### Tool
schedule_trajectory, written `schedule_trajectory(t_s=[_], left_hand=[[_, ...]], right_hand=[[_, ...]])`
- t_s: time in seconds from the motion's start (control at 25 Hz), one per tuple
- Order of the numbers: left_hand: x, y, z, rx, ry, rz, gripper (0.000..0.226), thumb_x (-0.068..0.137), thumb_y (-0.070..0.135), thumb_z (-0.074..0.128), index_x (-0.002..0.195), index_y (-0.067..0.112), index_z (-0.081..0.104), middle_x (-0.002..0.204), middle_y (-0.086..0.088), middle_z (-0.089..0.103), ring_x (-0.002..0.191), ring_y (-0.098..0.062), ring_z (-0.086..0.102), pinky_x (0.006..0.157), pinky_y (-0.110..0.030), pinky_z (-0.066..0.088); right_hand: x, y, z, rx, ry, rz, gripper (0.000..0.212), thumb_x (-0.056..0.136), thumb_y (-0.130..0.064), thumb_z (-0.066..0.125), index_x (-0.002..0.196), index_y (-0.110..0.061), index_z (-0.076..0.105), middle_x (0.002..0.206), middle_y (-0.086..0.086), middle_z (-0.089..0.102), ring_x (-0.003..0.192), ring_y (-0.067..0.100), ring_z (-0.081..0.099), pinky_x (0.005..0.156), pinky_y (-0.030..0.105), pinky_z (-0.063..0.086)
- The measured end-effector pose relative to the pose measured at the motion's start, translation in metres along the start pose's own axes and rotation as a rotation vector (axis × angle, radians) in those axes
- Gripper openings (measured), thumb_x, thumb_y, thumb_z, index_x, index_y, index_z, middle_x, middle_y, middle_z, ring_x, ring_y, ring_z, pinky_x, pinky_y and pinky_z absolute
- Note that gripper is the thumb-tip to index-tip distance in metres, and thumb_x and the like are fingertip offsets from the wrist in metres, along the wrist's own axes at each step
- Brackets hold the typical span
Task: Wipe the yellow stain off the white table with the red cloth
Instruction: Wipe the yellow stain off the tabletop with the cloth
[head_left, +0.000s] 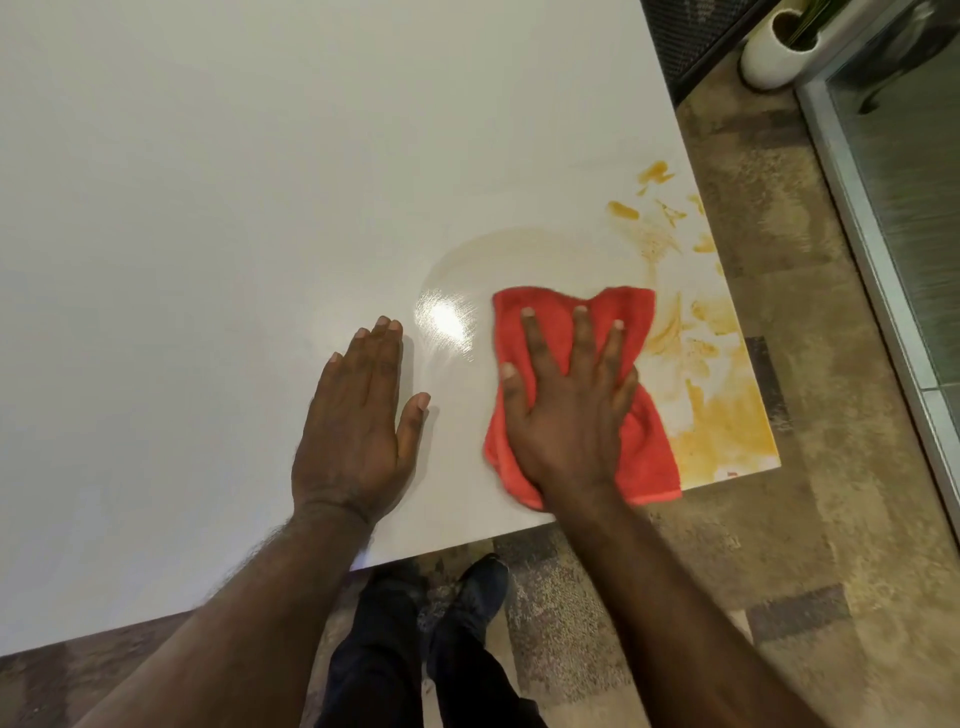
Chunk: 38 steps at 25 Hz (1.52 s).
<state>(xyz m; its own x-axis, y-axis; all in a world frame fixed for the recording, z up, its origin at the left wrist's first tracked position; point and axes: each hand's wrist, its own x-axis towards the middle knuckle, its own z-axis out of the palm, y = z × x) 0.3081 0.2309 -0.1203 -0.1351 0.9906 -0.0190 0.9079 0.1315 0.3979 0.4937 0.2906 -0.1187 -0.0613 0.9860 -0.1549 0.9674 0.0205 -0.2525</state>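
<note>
My right hand (569, 400) lies flat, fingers spread, pressing the red cloth (649, 447) onto the white table (234, 208) near its front right corner. The yellow stain (719, 415) spreads to the right of the cloth, thick at the corner and in smears and blobs running up along the right edge. A faint wet arc shows on the table just beyond the cloth. My left hand (358, 415) rests flat on the bare table to the left of the cloth, fingers straight and together, holding nothing.
The table's front edge runs just under my wrists and its right edge lies right of the stain. Patterned carpet (831, 519) lies beyond both edges. A white plant pot (769, 52) stands on the floor at the far right, beside a glass partition (883, 208).
</note>
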Motion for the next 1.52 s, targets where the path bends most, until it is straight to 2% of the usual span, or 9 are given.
schedule_trajectory(t_s=[0.12, 0.24, 0.52, 0.72, 0.88, 1.08, 1.2, 1.36, 1.52], left_hand=[[-0.001, 0.002, -0.001, 0.000, 0.001, -0.005, 0.064, 0.100, 0.043, 0.029, 0.155, 0.011, 0.022, 0.161, -0.006, 0.024, 0.150, -0.019, 0.019, 0.122, -0.035, 0.010], [0.000, 0.003, -0.002, -0.004, 0.005, 0.005, 0.063, 0.100, 0.041, 0.032, 0.154, 0.010, 0.024, 0.161, -0.007, 0.026, 0.150, -0.020, 0.020, 0.122, -0.036, 0.012], [0.000, 0.000, 0.000, 0.010, -0.008, -0.008, 0.064, 0.100, 0.042, 0.031, 0.155, 0.011, 0.023, 0.161, -0.003, 0.023, 0.150, -0.018, 0.017, 0.123, -0.033, 0.009], [0.001, 0.000, -0.001, 0.005, -0.013, 0.000, 0.064, 0.100, 0.043, 0.028, 0.154, 0.010, 0.023, 0.161, -0.004, 0.025, 0.150, -0.020, 0.019, 0.122, -0.032, 0.008], [0.000, 0.000, -0.002, -0.003, -0.008, 0.000, 0.063, 0.100, 0.042, 0.030, 0.153, 0.009, 0.025, 0.160, -0.005, 0.027, 0.149, -0.021, 0.021, 0.122, -0.032, 0.008], [0.000, 0.000, 0.000, 0.008, -0.012, 0.008, 0.064, 0.100, 0.043, 0.028, 0.154, 0.010, 0.023, 0.161, -0.004, 0.023, 0.149, -0.018, 0.019, 0.122, -0.032, 0.008], [-0.001, 0.000, -0.002, 0.019, -0.023, 0.011, 0.066, 0.100, 0.046, 0.027, 0.155, 0.011, 0.020, 0.161, -0.002, 0.019, 0.150, -0.017, 0.016, 0.122, -0.030, 0.003], [0.022, 0.009, -0.005, 0.036, 0.002, -0.007, 0.067, 0.099, 0.049, 0.023, 0.155, 0.011, 0.020, 0.161, -0.008, 0.025, 0.150, -0.024, 0.019, 0.122, -0.042, 0.008], [0.071, 0.009, -0.006, 0.031, -0.004, 0.025, 0.070, 0.098, 0.050, 0.021, 0.155, 0.010, 0.020, 0.162, -0.008, 0.022, 0.151, -0.026, 0.018, 0.121, -0.046, 0.008]], right_hand=[[0.015, -0.038, 0.009, -0.008, -0.033, -0.145, 0.056, 0.097, -0.060, 0.020, 0.151, -0.049, 0.009, 0.166, 0.002, -0.001, 0.150, 0.033, -0.015, 0.113, 0.060, -0.009], [0.058, -0.059, 0.005, 0.004, -0.038, -0.200, 0.053, 0.098, -0.057, 0.026, 0.150, -0.049, 0.018, 0.166, 0.000, 0.006, 0.151, 0.033, -0.008, 0.114, 0.064, -0.001], [0.127, 0.003, -0.018, 0.003, 0.058, 0.042, 0.053, 0.098, -0.055, 0.026, 0.150, -0.046, 0.021, 0.165, 0.002, 0.013, 0.151, 0.032, -0.001, 0.114, 0.065, 0.007], [0.097, 0.048, -0.027, -0.024, 0.125, 0.186, 0.054, 0.099, -0.052, 0.029, 0.152, -0.043, 0.021, 0.165, 0.004, 0.014, 0.151, 0.033, 0.003, 0.116, 0.062, 0.008], [0.061, 0.055, -0.023, -0.025, 0.106, 0.238, 0.065, 0.095, -0.062, 0.025, 0.154, -0.039, 0.014, 0.166, 0.006, 0.008, 0.151, 0.035, -0.001, 0.116, 0.064, 0.007], [0.019, 0.020, -0.006, -0.018, 0.062, 0.218, 0.083, 0.087, -0.078, 0.020, 0.155, -0.034, 0.004, 0.166, 0.009, -0.002, 0.150, 0.035, -0.011, 0.115, 0.063, 0.000], [0.016, -0.013, 0.003, -0.016, 0.050, 0.179, 0.081, 0.089, -0.076, 0.019, 0.155, -0.034, 0.001, 0.166, 0.009, -0.004, 0.149, 0.037, -0.015, 0.114, 0.063, -0.005], [0.047, -0.044, 0.006, -0.019, 0.058, 0.079, 0.073, 0.093, -0.068, 0.025, 0.155, -0.036, 0.008, 0.166, 0.008, 0.001, 0.150, 0.039, -0.011, 0.115, 0.062, -0.005], [0.099, -0.055, 0.001, -0.029, 0.055, 0.035, 0.069, 0.094, -0.065, 0.027, 0.154, -0.036, 0.011, 0.166, 0.007, 0.005, 0.150, 0.040, -0.006, 0.115, 0.064, -0.002]])
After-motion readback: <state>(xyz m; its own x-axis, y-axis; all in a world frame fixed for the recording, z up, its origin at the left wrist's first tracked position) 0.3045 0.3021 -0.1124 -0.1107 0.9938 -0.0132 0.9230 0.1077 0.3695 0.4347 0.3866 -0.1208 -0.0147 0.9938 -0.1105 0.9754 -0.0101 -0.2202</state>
